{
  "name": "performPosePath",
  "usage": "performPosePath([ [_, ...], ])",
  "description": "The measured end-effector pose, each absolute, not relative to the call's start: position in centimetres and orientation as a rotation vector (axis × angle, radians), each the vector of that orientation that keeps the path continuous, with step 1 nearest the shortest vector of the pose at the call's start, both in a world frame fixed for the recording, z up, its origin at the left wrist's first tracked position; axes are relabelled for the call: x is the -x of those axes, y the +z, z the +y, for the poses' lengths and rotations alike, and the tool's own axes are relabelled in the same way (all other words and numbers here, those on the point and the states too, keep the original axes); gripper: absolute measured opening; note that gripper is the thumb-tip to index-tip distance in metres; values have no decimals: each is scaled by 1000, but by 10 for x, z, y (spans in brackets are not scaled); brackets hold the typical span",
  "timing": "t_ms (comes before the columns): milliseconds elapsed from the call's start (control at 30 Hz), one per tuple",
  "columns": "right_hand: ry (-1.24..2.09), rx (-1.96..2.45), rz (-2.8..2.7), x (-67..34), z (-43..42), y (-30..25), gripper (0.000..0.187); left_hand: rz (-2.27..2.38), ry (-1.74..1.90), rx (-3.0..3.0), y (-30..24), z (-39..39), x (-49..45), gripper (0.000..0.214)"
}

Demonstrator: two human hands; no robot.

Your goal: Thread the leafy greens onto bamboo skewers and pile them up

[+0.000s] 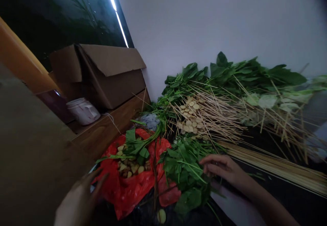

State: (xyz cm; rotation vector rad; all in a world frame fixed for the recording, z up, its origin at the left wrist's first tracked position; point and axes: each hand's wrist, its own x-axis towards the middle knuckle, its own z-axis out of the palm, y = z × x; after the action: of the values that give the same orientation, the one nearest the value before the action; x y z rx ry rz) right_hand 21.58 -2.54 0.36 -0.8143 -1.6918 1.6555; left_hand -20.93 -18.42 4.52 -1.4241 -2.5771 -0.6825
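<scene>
My left hand (79, 197), slightly blurred, is at the near left edge of a red plastic bag (127, 188). Its fingers are apart, with nothing visible in them. Pale cut slices (134, 167), perhaps potato, lie in the open bag, with a few green leafy stems (138, 146) across them. My right hand (223, 170) is at the right side of a heap of leafy greens (184, 168). Its fingers are loosely bent and apart at the leaves; I see nothing gripped, though the fingertips' undersides are hidden. One round slice (161, 215) lies at the near edge.
Skewered slices (190, 124) on thin sticks (219, 113) lie behind the greens. More leafy vegetables (245, 71) line the white wall. A bundle of bare sticks (278, 164) lies at right. Left stand a cardboard box (120, 86) and a white jar (83, 112) on a wooden surface.
</scene>
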Motion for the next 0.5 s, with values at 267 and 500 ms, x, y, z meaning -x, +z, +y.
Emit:
performPosePath([
  [267, 1562, 903, -1666, -223, -16, -2, 38, -2369, -674, 1963, 46, 1, 120, 34],
  [500, 1445, 1041, -1634, -224, -12, -18, 40, -2374, -726, 1934, 22, 112, 132, 59],
])
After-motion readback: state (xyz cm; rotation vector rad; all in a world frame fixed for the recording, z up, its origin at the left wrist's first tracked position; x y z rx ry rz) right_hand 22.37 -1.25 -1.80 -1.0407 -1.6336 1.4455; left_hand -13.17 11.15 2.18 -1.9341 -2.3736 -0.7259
